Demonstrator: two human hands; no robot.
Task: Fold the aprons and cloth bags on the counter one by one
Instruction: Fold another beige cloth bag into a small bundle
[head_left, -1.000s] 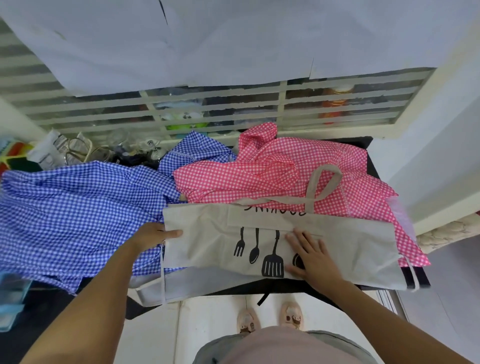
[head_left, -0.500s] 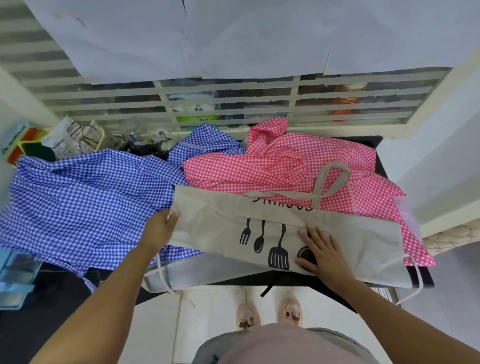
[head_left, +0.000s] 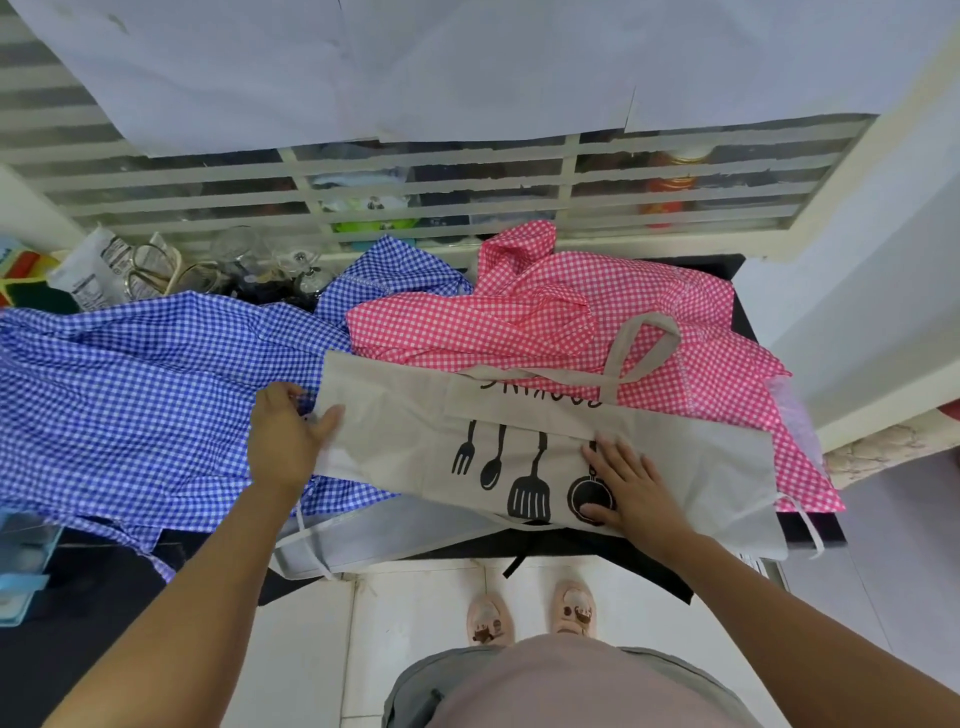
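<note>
A beige apron (head_left: 405, 441) with black utensil prints lies folded into a long strip across the counter's front. Its neck loop (head_left: 639, 348) rests on the pink checked apron (head_left: 519, 332) crumpled behind it. My left hand (head_left: 285, 436) grips the strip's left end, thumb on top. My right hand (head_left: 628, 488) presses flat on the printed middle, fingers spread. A blue checked apron (head_left: 130, 395) is spread out at the left, partly under the beige one. A loose part of the beige apron and its ties (head_left: 332, 545) hang over the front edge.
The black counter (head_left: 737, 291) ends at a white wall on the right. Glass jars and packets (head_left: 156, 265) crowd the back left below a louvred window (head_left: 441, 171). A blue plastic box (head_left: 21, 561) sits at the far left. Tiled floor and my feet show below.
My left hand has shifted slightly away from me along the beige apron's left end, taking that end with it. My right hand stays pressed on the print.
</note>
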